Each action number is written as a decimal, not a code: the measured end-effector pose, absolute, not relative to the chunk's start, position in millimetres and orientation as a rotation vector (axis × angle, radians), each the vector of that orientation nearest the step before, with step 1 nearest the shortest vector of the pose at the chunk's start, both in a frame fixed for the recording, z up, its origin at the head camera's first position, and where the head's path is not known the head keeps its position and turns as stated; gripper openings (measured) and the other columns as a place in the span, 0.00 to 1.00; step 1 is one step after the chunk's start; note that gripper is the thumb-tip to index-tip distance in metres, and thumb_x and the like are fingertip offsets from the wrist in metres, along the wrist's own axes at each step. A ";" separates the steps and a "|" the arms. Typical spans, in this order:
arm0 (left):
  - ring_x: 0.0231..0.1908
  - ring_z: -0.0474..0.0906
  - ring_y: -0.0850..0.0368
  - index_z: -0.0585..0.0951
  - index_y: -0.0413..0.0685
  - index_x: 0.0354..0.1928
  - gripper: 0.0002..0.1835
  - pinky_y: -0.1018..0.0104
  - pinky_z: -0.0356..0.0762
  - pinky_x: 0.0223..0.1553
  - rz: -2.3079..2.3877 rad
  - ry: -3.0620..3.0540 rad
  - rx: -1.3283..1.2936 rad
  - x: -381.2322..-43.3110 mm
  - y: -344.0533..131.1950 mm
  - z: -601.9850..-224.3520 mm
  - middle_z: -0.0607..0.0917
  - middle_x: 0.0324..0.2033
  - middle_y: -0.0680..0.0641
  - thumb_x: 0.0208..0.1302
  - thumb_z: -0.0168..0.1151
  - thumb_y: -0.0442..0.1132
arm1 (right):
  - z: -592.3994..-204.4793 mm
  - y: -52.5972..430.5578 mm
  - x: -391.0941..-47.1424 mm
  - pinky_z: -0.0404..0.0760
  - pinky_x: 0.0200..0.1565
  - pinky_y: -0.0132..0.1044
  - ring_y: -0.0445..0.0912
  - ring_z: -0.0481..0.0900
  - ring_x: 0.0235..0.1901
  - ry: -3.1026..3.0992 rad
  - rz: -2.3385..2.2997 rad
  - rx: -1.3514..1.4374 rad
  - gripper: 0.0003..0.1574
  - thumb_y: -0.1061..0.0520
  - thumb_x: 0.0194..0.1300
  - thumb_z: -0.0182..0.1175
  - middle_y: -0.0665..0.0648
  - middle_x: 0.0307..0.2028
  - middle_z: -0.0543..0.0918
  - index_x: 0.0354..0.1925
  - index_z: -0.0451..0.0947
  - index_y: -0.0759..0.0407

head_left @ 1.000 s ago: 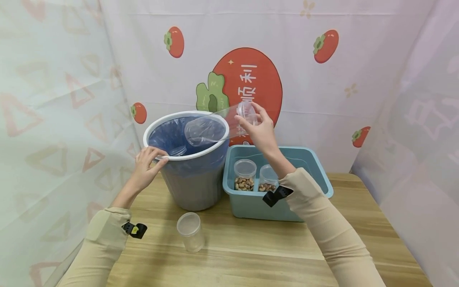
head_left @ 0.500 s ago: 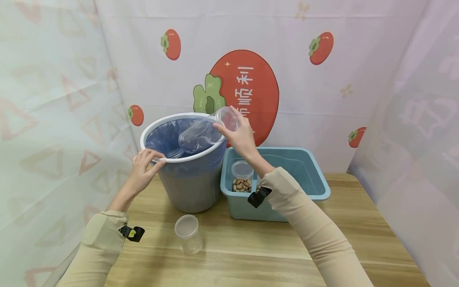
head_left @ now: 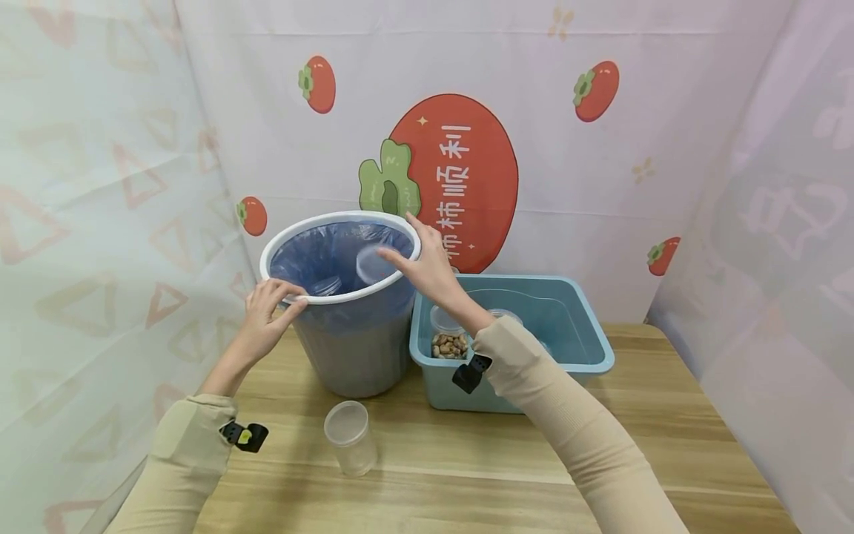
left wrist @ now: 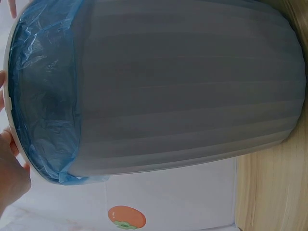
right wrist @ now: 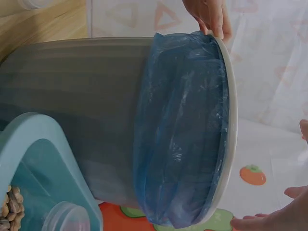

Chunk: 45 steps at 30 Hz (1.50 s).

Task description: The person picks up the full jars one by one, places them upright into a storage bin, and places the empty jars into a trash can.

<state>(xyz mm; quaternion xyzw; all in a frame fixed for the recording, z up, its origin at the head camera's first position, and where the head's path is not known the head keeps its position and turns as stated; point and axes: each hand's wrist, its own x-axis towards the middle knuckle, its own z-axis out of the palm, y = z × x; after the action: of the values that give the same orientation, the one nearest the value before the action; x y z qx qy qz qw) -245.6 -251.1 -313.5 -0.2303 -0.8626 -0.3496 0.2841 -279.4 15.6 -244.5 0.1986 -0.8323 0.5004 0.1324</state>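
Note:
My left hand [head_left: 265,315] pinches the white rim of a grey trash can [head_left: 360,348] lined with a blue bag [head_left: 310,248]. At the far right of that rim, my right hand [head_left: 430,263] hovers with thumb and fingers spread, holding nothing. Just below its thumb, a clear plastic jar [head_left: 370,263] shows inside the can, its lower part out of sight. Another clear jar or lid [head_left: 325,285] lies in there near the front. In the right wrist view, my right hand [right wrist: 284,211] has its fingers apart beyond the rim.
An upright clear jar with a whitish lid [head_left: 350,437] stands on the wooden table in front of the can. Right beside the can is a light-blue tub [head_left: 567,311] holding jars of nuts [head_left: 449,345], partly covered by my right forearm. A patterned cloth hangs behind.
My right hand has moved left and down to the trash can and let go of the clear jar, which is now inside it. The left hand stays on the rim.

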 end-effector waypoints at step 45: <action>0.48 0.58 0.42 0.76 0.39 0.34 0.06 0.43 0.44 0.47 -0.976 -2.314 -0.634 -245.2 -252.8 -312.5 0.70 0.37 0.41 0.59 0.53 0.34 | -313.1 11.1 -223.2 0.69 0.52 0.42 0.53 0.70 0.51 -2.394 1.536 1.217 0.21 0.58 0.58 0.58 0.60 0.48 0.72 0.50 0.71 0.63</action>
<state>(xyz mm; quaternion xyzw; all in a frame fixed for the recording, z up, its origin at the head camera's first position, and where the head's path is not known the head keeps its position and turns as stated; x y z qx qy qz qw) -245.2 -252.8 -312.5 -0.2356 -0.8596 -0.3625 0.2723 -223.2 11.1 -313.1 0.3932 -0.7737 0.4963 0.0237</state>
